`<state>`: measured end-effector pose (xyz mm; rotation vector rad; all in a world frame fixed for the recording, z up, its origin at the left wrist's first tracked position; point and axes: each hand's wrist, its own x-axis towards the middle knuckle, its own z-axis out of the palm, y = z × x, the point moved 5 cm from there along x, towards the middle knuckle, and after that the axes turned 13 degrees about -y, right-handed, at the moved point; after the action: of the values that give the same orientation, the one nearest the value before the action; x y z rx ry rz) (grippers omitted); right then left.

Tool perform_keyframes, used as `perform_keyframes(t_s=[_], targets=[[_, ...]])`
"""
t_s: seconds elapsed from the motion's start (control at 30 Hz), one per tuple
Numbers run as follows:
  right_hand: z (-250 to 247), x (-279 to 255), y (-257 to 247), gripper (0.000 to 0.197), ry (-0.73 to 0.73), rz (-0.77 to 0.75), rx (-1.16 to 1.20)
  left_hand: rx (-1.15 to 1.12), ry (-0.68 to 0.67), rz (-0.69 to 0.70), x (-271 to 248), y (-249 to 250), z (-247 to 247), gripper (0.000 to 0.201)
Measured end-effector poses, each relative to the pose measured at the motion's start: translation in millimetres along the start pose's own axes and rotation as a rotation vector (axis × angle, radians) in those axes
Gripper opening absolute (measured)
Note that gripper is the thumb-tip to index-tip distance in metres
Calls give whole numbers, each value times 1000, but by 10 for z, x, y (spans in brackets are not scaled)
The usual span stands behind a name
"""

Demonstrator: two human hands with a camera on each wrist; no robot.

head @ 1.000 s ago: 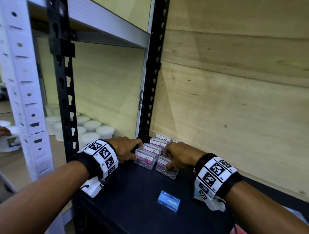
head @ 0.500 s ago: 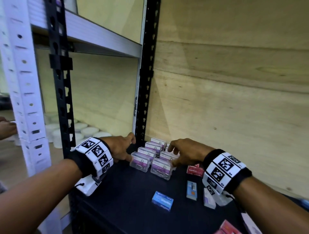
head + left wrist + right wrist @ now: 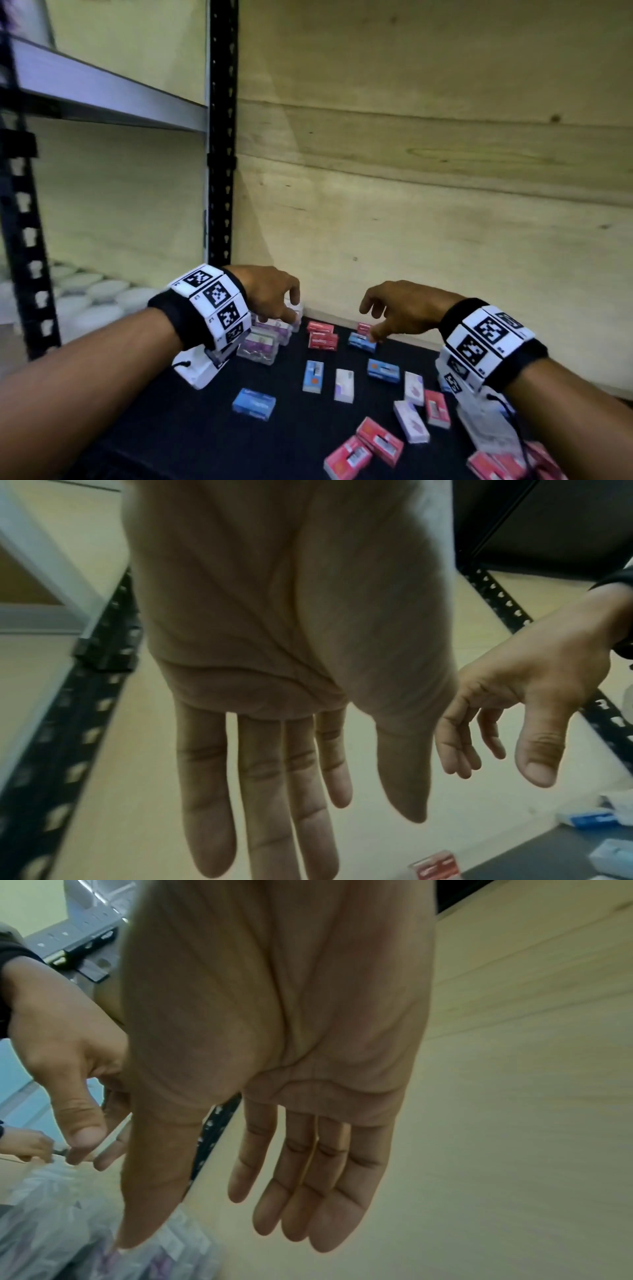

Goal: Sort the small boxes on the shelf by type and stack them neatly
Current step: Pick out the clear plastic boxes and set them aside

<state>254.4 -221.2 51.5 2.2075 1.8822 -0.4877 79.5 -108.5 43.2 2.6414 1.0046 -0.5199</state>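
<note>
Your left hand hovers with slack fingers over the clear purple-label boxes, while your right hand, equally empty, hangs above the blue box.

Both hands come off the clear plastic boxes with purple labels now: left hand lifts, right hand swings right above the small blue cardboard box, fingers loose.
</note>
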Motion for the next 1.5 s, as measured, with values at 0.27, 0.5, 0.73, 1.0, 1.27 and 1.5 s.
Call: perform_keyframes(t_s=[0.27, 0.5, 0.73, 1.0, 1.27, 1.5], targets=[[170, -668, 1024, 51, 20, 183, 102, 172, -26, 157, 321, 1209, -105, 41], [438, -1047, 1691, 45, 5, 304, 179, 234, -127, 304, 538, 2042, 79, 41], [696, -1267, 2077, 38, -124, 488, 214, 382, -288, 526, 676, 2672, 392, 64], [1003, -1234, 2196, 53, -290, 568, 183, 529, -332, 641, 812, 2967, 618, 74], [1138, -1164, 2234, 55, -348, 531, 190, 444, -300, 639, 849, 2984, 612, 54], [981, -1252, 2364, 13, -160, 479, 618, 252, -272, 503, 820, 2776, 407, 54]])
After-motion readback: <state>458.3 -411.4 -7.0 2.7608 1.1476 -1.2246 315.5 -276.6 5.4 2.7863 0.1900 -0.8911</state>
